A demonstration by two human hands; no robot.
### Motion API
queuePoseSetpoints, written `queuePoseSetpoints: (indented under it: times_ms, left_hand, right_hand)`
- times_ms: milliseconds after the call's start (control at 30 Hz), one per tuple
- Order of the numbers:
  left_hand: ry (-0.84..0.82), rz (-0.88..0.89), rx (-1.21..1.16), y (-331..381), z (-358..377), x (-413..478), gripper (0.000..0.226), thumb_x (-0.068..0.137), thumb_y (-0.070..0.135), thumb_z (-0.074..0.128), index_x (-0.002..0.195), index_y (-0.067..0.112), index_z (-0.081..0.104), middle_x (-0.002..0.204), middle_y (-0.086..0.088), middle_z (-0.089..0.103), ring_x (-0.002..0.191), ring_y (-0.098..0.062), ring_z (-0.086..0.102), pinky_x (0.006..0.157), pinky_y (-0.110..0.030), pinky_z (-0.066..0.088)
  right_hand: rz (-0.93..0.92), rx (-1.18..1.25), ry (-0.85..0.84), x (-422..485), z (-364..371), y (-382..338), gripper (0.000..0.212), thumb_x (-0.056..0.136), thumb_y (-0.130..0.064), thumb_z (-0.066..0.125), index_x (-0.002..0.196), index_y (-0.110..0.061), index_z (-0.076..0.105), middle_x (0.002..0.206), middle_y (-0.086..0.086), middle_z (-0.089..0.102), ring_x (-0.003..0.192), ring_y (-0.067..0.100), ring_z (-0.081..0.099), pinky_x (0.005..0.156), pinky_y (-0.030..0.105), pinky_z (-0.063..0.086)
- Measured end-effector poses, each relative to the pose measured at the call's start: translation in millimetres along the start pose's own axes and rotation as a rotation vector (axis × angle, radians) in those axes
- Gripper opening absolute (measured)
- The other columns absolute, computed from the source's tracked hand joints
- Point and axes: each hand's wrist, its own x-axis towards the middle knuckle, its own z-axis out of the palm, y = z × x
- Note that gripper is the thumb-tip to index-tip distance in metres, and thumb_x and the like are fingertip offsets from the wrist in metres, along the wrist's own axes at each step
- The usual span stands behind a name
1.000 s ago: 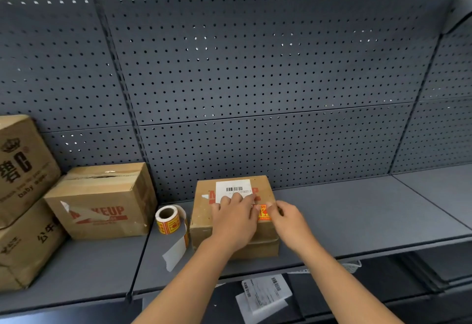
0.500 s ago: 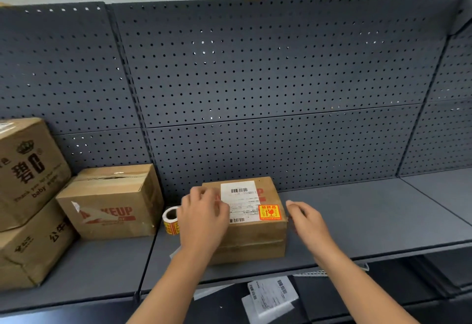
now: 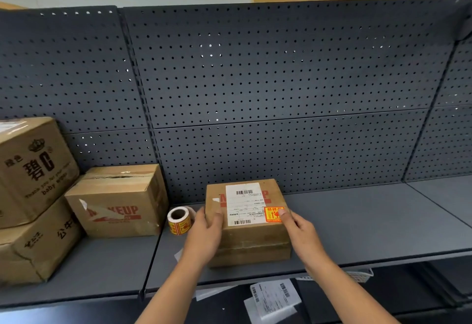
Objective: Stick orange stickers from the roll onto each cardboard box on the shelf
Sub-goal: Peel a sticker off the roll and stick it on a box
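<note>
A small cardboard box (image 3: pixel 251 237) with a white shipping label stands on the grey shelf (image 3: pixel 357 221). An orange sticker (image 3: pixel 272 214) lies on its top near the right front corner. My left hand (image 3: pixel 208 231) grips the box's left side, thumb on the top. My right hand (image 3: pixel 300 231) holds the right side, with its thumb on the sticker's edge. The sticker roll (image 3: pixel 179 220) stands on the shelf just left of my left hand.
A "MAKEUP" cardboard box (image 3: pixel 117 201) sits left of the roll. Two stacked larger boxes, the upper box (image 3: pixel 33 168) and the lower box (image 3: pixel 33 244), fill the far left. A pegboard wall (image 3: pixel 281 81) backs the shelf. Loose paper labels (image 3: pixel 273 298) lie on the lower shelf.
Both hands left the box top, moved apart and now grasp the box's left and right sides. The orange sticker stays stuck on the box top.
</note>
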Motion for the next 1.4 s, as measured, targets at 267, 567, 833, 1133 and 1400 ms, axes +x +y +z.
queuePoseSetpoints:
  times_ms: [267,567,833,1133,1400]
  left_hand:
    - [0.007,-0.012,-0.132,-1,0,-5,0.046,0.11,0.039,0.043,0.154,0.026,0.038,0.125,0.01,0.055,0.118,-0.015,0.052,0.099,-0.032,0.039]
    - [-0.16,-0.377,-0.532,-21,36,0,0.041,0.105,0.057,0.044,0.132,0.03,0.06,0.126,-0.001,0.073,0.116,-0.022,0.068,0.095,-0.052,0.059]
    - [-0.051,-0.204,-0.007,-36,47,4,0.031,0.107,0.024,0.04,0.111,0.015,0.069,0.11,-0.005,0.071,0.103,-0.022,0.065,0.095,-0.045,0.057]
    - [-0.127,-0.137,-0.216,-8,32,-8,0.027,0.107,0.013,0.044,0.116,0.013,0.069,0.103,-0.007,0.076,0.097,-0.02,0.069,0.079,-0.032,0.054]
    - [-0.076,0.229,-0.245,84,15,-30,0.043,0.106,0.056,0.036,0.145,0.036,0.042,0.14,0.019,0.045,0.125,0.004,0.044,0.102,-0.019,0.034]
  right_hand:
    - [-0.14,-0.091,0.081,-2,9,-26,0.04,0.104,-0.052,0.049,0.129,-0.028,0.07,0.108,-0.015,0.078,0.099,-0.001,0.072,0.083,0.02,0.057]
    - [-0.546,-0.896,0.321,2,26,-117,0.047,0.1,-0.057,0.047,0.126,-0.028,0.072,0.119,-0.013,0.072,0.112,0.021,0.052,0.092,0.039,0.037]
    - [-0.713,-1.141,0.304,5,68,-95,0.042,0.091,-0.049,0.049,0.105,-0.023,0.079,0.104,-0.006,0.077,0.098,0.02,0.06,0.082,0.041,0.042]
    - [-0.74,-1.161,0.233,-5,76,-84,0.058,0.098,-0.062,0.043,0.122,-0.02,0.075,0.128,0.001,0.072,0.119,0.023,0.06,0.097,0.044,0.047]
    - [-0.576,-0.552,0.421,-11,28,-92,0.059,0.104,-0.06,0.039,0.145,-0.02,0.053,0.146,-0.005,0.052,0.138,0.013,0.042,0.111,0.034,0.041]
